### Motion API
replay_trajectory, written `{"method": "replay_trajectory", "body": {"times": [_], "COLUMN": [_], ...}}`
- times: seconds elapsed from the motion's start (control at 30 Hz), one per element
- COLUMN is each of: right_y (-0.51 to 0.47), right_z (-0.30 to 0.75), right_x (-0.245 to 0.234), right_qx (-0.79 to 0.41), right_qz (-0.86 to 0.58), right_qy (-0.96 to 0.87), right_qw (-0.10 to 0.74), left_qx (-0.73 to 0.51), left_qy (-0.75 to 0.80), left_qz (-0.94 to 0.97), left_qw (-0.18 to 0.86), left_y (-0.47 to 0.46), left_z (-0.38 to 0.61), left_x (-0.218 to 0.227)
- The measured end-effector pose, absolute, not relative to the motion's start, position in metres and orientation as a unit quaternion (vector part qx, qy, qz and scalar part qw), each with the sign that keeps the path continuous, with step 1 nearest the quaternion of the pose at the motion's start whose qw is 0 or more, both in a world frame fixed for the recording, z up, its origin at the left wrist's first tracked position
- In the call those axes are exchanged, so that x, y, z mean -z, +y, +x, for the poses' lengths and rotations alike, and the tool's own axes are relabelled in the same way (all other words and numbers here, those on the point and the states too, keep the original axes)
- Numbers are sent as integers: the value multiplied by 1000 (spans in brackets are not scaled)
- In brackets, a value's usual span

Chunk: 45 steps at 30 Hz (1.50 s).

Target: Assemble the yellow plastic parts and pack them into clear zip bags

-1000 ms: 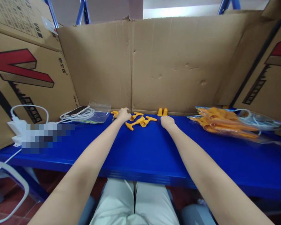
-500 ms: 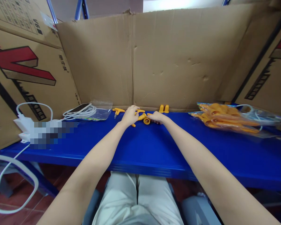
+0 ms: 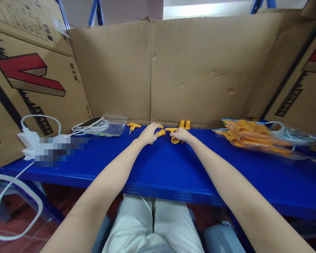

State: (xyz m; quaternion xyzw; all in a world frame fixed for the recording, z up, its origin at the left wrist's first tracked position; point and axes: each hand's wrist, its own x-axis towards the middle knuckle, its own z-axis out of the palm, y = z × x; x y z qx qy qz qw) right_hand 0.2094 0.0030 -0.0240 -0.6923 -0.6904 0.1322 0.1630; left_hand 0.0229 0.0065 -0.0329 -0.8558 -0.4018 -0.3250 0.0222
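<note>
My left hand [image 3: 149,134] is closed, thumb and fingertips around a yellow bell-shaped cap [image 3: 161,133] whose wide end points right. Behind those fingers shows part of a yellow T-shaped handle [image 3: 160,127]. My right hand [image 3: 182,135] curls over another yellow cap [image 3: 175,140], its open mouth toward me, partly hidden by the fingers. Against this hand's fingertips lies a yellow T-handle [image 3: 170,130]; whether it is touched, I cannot tell. Left of my hands is a yellow T-handled corkscrew [image 3: 132,127] with a metal spiral. Two yellow caps [image 3: 184,124] stand upright behind my right hand.
A clear bag of orange-yellow parts [image 3: 250,135] lies on the blue table [image 3: 171,172] at right. A phone [image 3: 91,122] with coiled white cable and a white power strip [image 3: 33,142] are at left. Cardboard walls [image 3: 205,70] enclose the back and sides.
My hands have moved slightly apart. The cap by my right hand has shifted right and nearer to me, away from the cap in my left hand. The view has tilted slightly.
</note>
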Motion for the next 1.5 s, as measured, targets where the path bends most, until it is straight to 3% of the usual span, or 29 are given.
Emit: {"method": "replay_trajectory", "body": {"times": [0.17, 0.47, 0.93, 1.23, 1.5], "right_y": [-9, -21, -17, -19, -12], "right_z": [206, 200, 199, 204, 202], "right_x": [17, 6, 6, 5, 8], "right_qx": [79, 178, 153, 248, 164], "right_qz": [-651, -512, -429, -419, -447], "right_qy": [-737, -813, -845, -834, -849], "right_qw": [162, 212, 282, 257, 228], "left_qx": [276, 295, 372, 373, 352], "left_qy": [-425, -429, -475, -461, -500], "left_qz": [-862, -853, -793, -801, -785], "left_qw": [25, 26, 87, 84, 98], "left_y": [5, -1, -10, -8, -15], "left_z": [22, 19, 17, 17, 19], "left_x": [34, 28, 16, 16, 13]}}
